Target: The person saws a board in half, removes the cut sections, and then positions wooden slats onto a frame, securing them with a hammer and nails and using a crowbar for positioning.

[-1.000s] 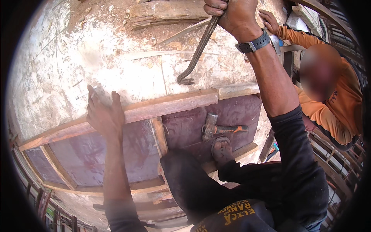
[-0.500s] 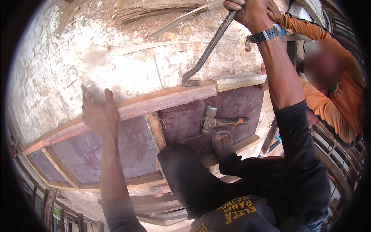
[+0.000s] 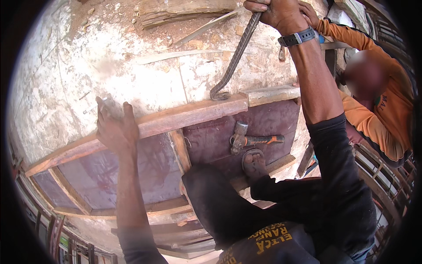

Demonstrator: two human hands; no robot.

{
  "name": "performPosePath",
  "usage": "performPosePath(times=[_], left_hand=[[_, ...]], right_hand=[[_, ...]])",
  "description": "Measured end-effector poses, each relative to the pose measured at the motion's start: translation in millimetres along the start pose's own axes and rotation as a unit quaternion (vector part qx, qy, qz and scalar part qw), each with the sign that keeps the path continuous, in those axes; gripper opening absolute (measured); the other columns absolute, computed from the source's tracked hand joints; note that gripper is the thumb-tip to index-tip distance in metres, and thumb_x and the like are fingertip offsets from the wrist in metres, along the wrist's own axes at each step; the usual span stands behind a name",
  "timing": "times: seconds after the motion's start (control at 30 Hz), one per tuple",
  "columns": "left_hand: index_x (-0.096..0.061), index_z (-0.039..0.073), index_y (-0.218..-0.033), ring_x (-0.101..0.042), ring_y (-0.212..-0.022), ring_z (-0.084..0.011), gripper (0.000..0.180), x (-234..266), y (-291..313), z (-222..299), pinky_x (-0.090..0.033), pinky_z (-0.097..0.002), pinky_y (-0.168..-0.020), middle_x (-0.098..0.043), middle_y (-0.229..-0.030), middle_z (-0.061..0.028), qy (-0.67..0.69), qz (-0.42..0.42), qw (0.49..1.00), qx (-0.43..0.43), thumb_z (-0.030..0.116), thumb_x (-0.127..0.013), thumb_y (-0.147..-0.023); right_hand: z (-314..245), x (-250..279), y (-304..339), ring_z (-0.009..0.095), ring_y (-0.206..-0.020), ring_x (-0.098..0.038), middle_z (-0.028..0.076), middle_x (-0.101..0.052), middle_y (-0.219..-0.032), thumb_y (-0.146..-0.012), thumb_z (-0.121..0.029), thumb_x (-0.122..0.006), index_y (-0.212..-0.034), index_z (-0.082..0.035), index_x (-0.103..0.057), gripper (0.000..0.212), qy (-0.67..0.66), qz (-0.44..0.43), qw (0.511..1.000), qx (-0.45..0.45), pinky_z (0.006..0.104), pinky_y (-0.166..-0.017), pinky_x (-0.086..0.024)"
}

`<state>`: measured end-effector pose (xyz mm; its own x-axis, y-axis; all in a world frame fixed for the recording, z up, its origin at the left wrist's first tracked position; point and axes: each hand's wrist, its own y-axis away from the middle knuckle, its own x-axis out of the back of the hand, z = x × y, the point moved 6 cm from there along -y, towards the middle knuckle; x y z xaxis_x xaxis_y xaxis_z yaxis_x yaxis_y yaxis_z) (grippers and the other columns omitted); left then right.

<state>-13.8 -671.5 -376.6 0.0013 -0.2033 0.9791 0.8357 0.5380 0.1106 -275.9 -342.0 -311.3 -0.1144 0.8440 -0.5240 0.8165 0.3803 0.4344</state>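
My left hand lies over the long wooden beam, its fingers spread past the far edge. High at the right, my right hand is closed around a ribbed steel pry bar. The bar slants down to the left, and its hooked end sits at the beam's far edge, close to the beam's right end. Below the beam, a hammer with a black and orange handle lies on the dark red panel, beside my sandalled foot.
A co-worker in an orange sleeve crouches at the right, with a hand close to mine. A second wood piece continues the beam's line. Wooden cross-pieces frame the panel. Splintered wood and dirt lie on the pale slab.
My right hand and the bar's upper part have shifted slightly left, so the bar stands a little steeper. The co-worker's other hand no longer shows by the second wood piece.
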Motion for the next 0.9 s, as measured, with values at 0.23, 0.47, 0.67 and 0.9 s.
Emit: performPosePath(times=[0.23,0.47,0.67,0.9], left_hand=[[-0.046,-0.001,-0.152,-0.06,-0.123,-0.0397,0.08,5.3,-0.3,2.7,-0.044,-0.0493,-0.104,-0.062,-0.139,-0.023,0.009,0.014,1.0,-0.022,0.034,-0.072,-0.085],[-0.044,-0.001,-0.153,-0.058,-0.125,-0.0392,0.074,4.5,-0.2,-4.2,-0.041,-0.0503,-0.106,-0.06,-0.14,-0.0236,0.009,0.008,0.999,-0.047,0.032,-0.064,-0.089],[-0.042,-0.002,-0.154,-0.056,-0.127,-0.0403,0.067,-1.0,1.2,1.9,-0.04,-0.0506,-0.107,-0.056,-0.144,-0.0246,-0.012,0.0,0.999,-0.046,0.028,-0.051,-0.094],[-0.04,-0.009,-0.152,-0.055,-0.129,-0.0432,0.067,6.1,2.6,-12.2,-0.04,-0.0511,-0.108,-0.054,-0.146,-0.0287,0.007,0.021,0.997,-0.071,0.023,-0.045,-0.094]], right_hand=[[29.2,-2.6,-47.3,0.01,-0.039,-0.023,-0.006,-0.027,-0.051,-0.082,-0.097,-0.032,-0.063,-0.023,-0.03,0.076,0.008,0.087,0.991,-0.102,0.0269,-0.036,-0.014],[60.9,-55.0,-71.0,0.011,-0.042,-0.026,-0.006,-0.027,-0.056,-0.091,-0.089,-0.026,-0.071,-0.019,-0.037,0.074,0.13,0.09,0.98,-0.119,0.0279,-0.039,-0.017],[93.1,-95.6,-104.0,0.015,-0.044,-0.033,-0.004,-0.032,-0.056,-0.095,-0.085,-0.025,-0.073,-0.014,-0.045,0.077,0.184,0.001,0.981,-0.069,0.0334,-0.041,-0.026],[119.7,-119.0,-118.2,0.024,-0.057,-0.053,0.01,-0.059,-0.072,-0.095,-0.085,-0.025,-0.087,-0.002,-0.066,0.093,0.247,-0.018,0.966,-0.075,0.0401,-0.052,-0.043]])
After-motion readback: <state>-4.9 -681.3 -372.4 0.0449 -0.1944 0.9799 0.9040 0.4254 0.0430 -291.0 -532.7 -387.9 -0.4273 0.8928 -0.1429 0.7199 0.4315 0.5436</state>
